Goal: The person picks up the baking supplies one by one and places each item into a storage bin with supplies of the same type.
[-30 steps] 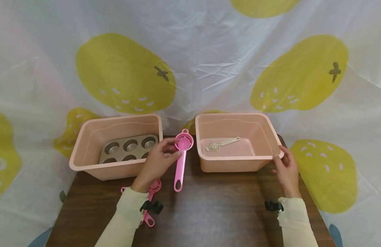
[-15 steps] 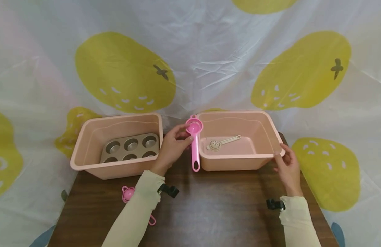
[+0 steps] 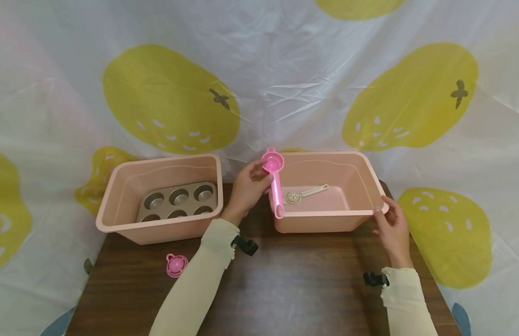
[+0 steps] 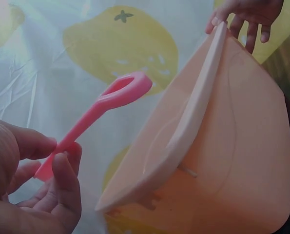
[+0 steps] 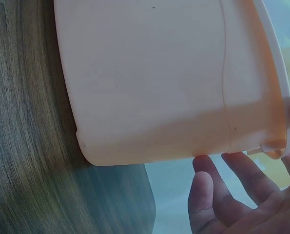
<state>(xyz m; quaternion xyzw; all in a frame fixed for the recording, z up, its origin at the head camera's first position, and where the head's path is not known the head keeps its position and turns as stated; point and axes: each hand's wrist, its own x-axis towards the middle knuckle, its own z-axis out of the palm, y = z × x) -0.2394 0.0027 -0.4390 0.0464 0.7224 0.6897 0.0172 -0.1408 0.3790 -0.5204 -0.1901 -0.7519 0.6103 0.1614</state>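
Note:
My left hand point(image 3: 246, 190) pinches a pink egg separator point(image 3: 277, 189) near its cup, with the handle pointing down toward me. It overlaps the left rim of the right pink bin point(image 3: 318, 214) in the head view. In the left wrist view the egg separator's looped handle point(image 4: 127, 90) sticks out past thumb and fingers. My right hand point(image 3: 392, 233) grips the bin's front right corner. The right wrist view shows its fingers point(image 5: 252, 178) against the bin's outer wall. A cream egg separator point(image 3: 293, 198) lies inside this bin.
A second pink bin point(image 3: 158, 227) at the left holds a muffin tin point(image 3: 178, 196). Another pink egg separator point(image 3: 176, 265) lies on the wooden table point(image 3: 297, 284), partly hidden by my left sleeve. A lemon-print cloth point(image 3: 276, 70) hangs behind the bins.
My left hand has carried the pink egg separator right and away from me, from between the bins to the right bin's left rim. The right hand keeps its hold on the corner.

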